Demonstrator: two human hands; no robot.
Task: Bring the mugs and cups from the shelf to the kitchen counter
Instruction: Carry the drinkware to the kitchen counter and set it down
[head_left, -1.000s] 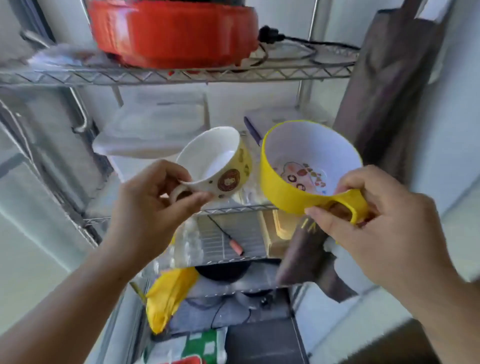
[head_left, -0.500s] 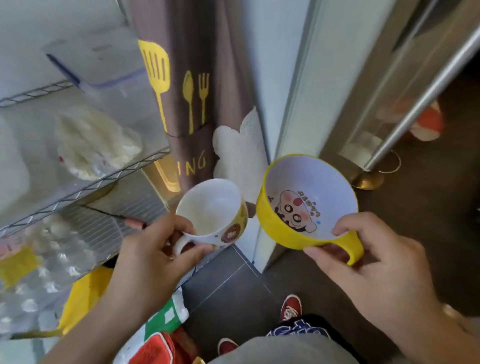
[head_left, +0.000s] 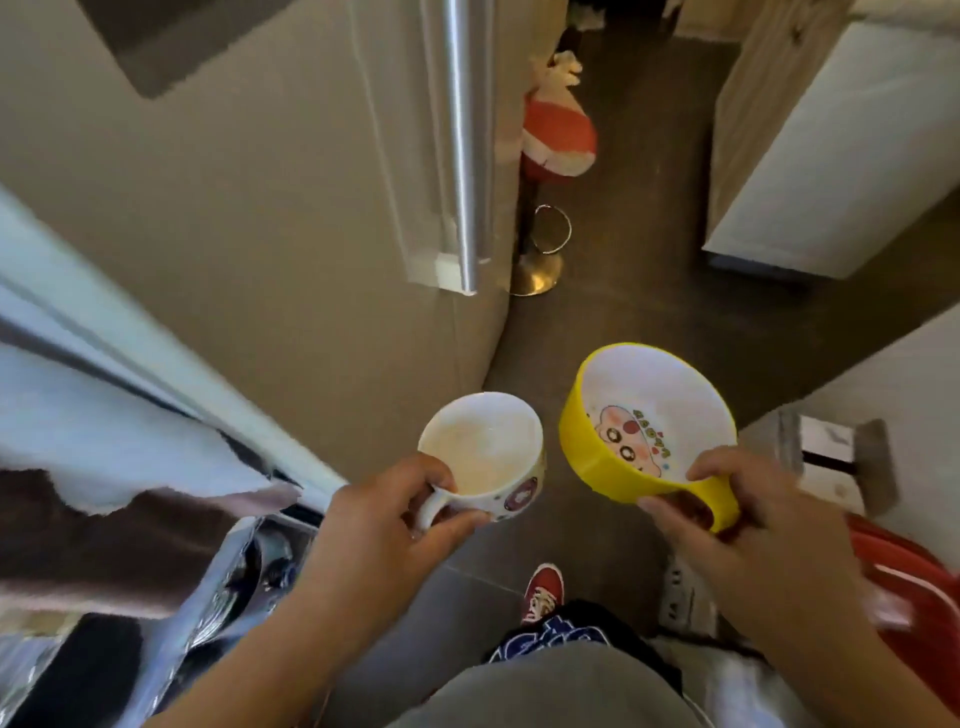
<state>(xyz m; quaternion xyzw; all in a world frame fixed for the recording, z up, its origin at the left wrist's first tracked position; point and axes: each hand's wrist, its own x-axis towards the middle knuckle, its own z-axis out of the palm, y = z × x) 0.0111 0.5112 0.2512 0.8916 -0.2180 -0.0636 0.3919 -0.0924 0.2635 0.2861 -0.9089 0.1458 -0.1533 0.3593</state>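
My left hand (head_left: 384, 525) grips the handle of a small white mug (head_left: 485, 449) with cartoon stickers on its side, held upright over the dark floor. My right hand (head_left: 748, 525) holds a large yellow cup (head_left: 613, 452) by its yellow handle; the cup is white inside with a cartoon face printed at the bottom and tilts toward me. The two cups sit side by side, a small gap between them. Both look empty. The shelf is out of view except for a foil-wrapped corner (head_left: 223, 597) at the lower left.
A tall beige fridge (head_left: 270, 218) with a long steel handle (head_left: 467, 140) stands ahead on the left. A gold-based stool (head_left: 540, 260) with a red cushion stands behind it. A white cabinet (head_left: 831, 171) is at the upper right, a red object (head_left: 914, 587) at the right edge.
The view has swung right, away from the wire shelf and the apron to the fridge and floor. Both hands keep the same cups, carried along in front of me.
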